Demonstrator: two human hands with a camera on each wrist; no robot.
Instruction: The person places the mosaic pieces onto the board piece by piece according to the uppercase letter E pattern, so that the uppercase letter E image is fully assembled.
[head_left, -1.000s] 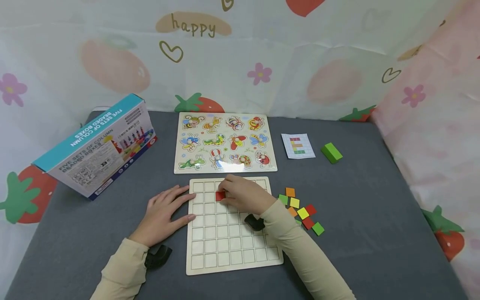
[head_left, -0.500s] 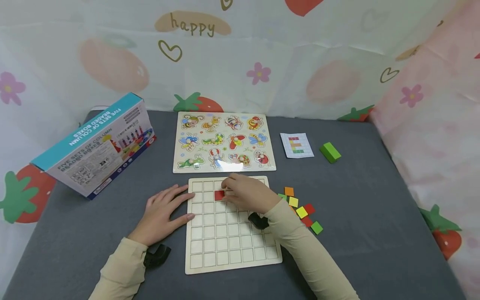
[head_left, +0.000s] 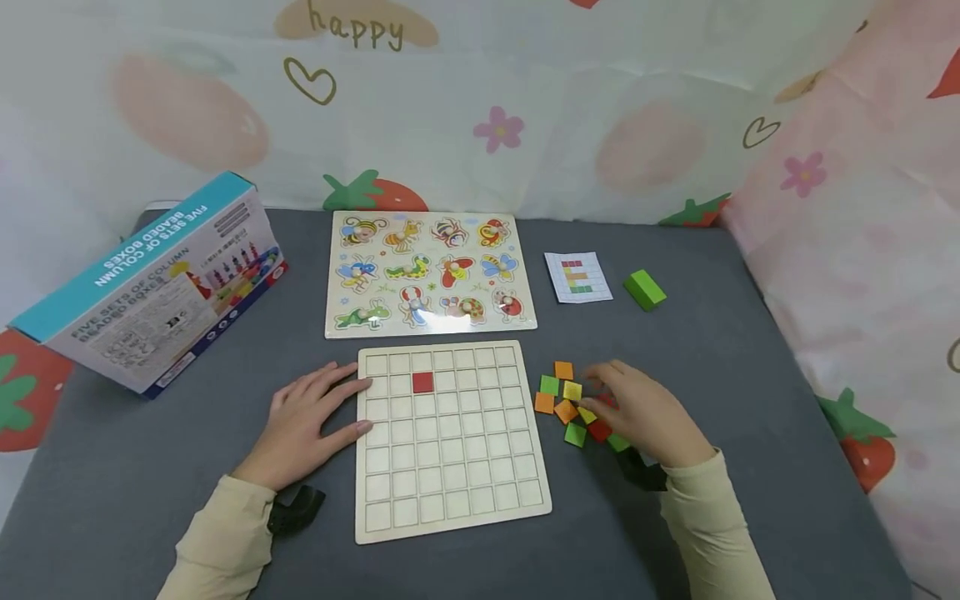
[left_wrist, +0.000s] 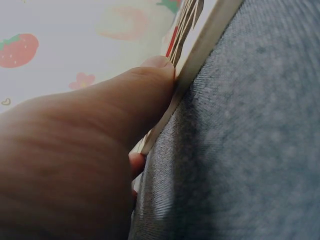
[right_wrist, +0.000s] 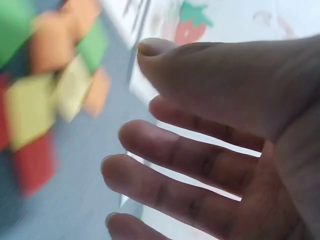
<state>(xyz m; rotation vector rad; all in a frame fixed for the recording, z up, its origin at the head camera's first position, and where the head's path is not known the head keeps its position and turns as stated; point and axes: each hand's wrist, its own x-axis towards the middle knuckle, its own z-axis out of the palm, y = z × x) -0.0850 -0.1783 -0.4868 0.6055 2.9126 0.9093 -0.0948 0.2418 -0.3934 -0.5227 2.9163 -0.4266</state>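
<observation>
A pale wooden grid board [head_left: 453, 454] lies on the table, one red square tile [head_left: 422, 382] seated in a cell of its second row. My left hand [head_left: 300, 425] rests at the board's left side, fingers spread and tips on its edge; the left wrist view shows the thumb [left_wrist: 145, 85] against that edge. To the right of the board, my right hand [head_left: 645, 412] is over a loose cluster of green, orange, yellow and red tiles, partly hiding some. In the right wrist view its fingers [right_wrist: 150, 142] are extended and apart from the blurred yellow tile [right_wrist: 30, 110].
Behind the grid board lies an insect picture board [head_left: 431, 275]. A small card [head_left: 578, 277] with a coloured grid pattern and a green block [head_left: 645, 290] are at the back right. A large blue-and-white box [head_left: 161, 283] stands at the left.
My right hand has left the red tile on the grid board and moved right to the loose tiles. My left hand stays at the board's edge. The head view has shifted slightly.
</observation>
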